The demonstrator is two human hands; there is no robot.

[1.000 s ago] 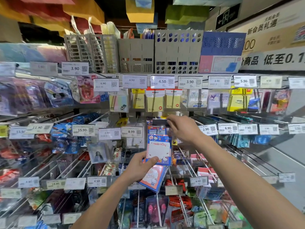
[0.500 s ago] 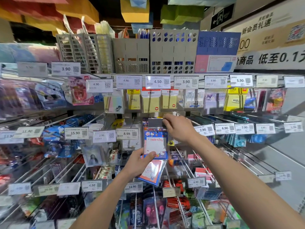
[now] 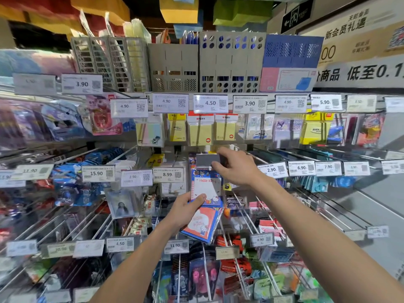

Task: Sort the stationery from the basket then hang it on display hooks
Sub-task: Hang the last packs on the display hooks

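The right hand (image 3: pixel 237 167) is pinching the grey label holder (image 3: pixel 207 159), apparently tilting it up to free the hook end, which is hidden. The left hand (image 3: pixel 185 212) is gripping the Hello Kitty notepad packs (image 3: pixel 206 190) by their lower edge, presenting the front pack's top just below the holder for threading on.

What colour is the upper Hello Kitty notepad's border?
Blue, on the notepad, clearest in the head view.
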